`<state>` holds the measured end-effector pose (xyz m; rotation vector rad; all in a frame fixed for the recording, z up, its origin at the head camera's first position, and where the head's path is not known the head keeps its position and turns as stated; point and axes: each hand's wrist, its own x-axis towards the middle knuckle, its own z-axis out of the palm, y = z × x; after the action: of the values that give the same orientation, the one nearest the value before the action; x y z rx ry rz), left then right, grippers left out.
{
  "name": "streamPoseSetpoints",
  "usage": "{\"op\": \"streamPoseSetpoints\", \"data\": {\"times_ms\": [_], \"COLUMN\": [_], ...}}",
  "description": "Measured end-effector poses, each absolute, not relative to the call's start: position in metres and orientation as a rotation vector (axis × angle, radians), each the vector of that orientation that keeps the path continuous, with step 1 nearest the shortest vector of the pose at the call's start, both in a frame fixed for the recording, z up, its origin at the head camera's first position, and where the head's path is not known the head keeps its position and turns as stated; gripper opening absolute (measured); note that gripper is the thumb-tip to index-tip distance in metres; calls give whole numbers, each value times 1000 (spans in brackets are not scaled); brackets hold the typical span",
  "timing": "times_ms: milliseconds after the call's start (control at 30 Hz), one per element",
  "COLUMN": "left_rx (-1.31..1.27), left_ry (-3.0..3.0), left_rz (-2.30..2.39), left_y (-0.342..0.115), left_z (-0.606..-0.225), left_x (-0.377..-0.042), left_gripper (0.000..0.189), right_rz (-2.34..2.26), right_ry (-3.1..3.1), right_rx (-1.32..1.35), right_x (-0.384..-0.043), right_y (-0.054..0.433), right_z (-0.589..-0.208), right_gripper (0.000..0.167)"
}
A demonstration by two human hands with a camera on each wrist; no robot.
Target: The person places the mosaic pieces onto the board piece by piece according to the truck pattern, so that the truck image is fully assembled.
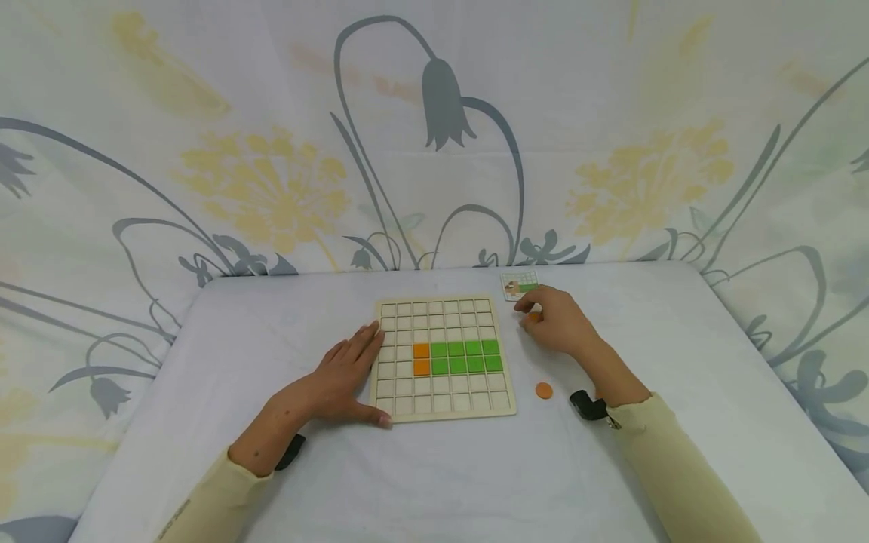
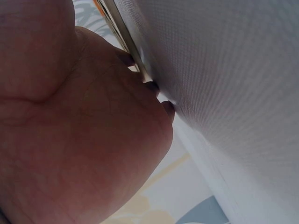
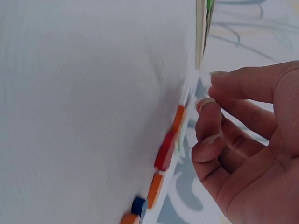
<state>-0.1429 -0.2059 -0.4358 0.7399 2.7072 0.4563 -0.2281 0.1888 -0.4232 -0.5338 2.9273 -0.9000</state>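
Note:
A square wooden grid board (image 1: 444, 416) lies on the table with green square tiles (image 1: 465, 356) and two orange square tiles (image 1: 422, 359) in its cells. My left hand (image 1: 342, 381) rests along the board's left side, fingers fairly straight at the edge and thumb at the near left corner. Right of the board, my right hand (image 1: 560, 323) hovers with loosely bent fingers and nothing between them. An orange piece (image 1: 535, 317) shows by its fingertips. In the right wrist view, a red piece (image 3: 164, 151) and a dark blue piece (image 3: 138, 206) stand in a row with orange ones.
A small picture card (image 1: 519, 284) with a grid lies at the back, partly behind the right hand. An orange disc (image 1: 544, 391) lies near the board's right front corner. White cloth (image 1: 434, 483) covers the table, and a flower-patterned cloth (image 1: 285, 151) hangs behind.

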Motion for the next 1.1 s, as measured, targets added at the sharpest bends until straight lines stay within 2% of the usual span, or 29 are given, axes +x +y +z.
{"op": "streamPoseSetpoints", "data": {"times_ms": [167,400,1100], "left_rx": [730,733,733], "left_ry": [2703,2701,2707], "left_rz": [465,465,457], "left_y": [-205,-206,-205], "left_z": [-434,-434,-435], "left_x": [-142,-142,-142], "left_gripper": [137,137,137], "right_rz": [-858,-830,-897], "right_ry": [2936,2896,2855], "right_rx": [-433,-387,-580], "right_x": [-234,-233,-235], "right_y": [202,207,193], "right_z": [-420,-421,-425], "right_gripper": [23,19,5]}}
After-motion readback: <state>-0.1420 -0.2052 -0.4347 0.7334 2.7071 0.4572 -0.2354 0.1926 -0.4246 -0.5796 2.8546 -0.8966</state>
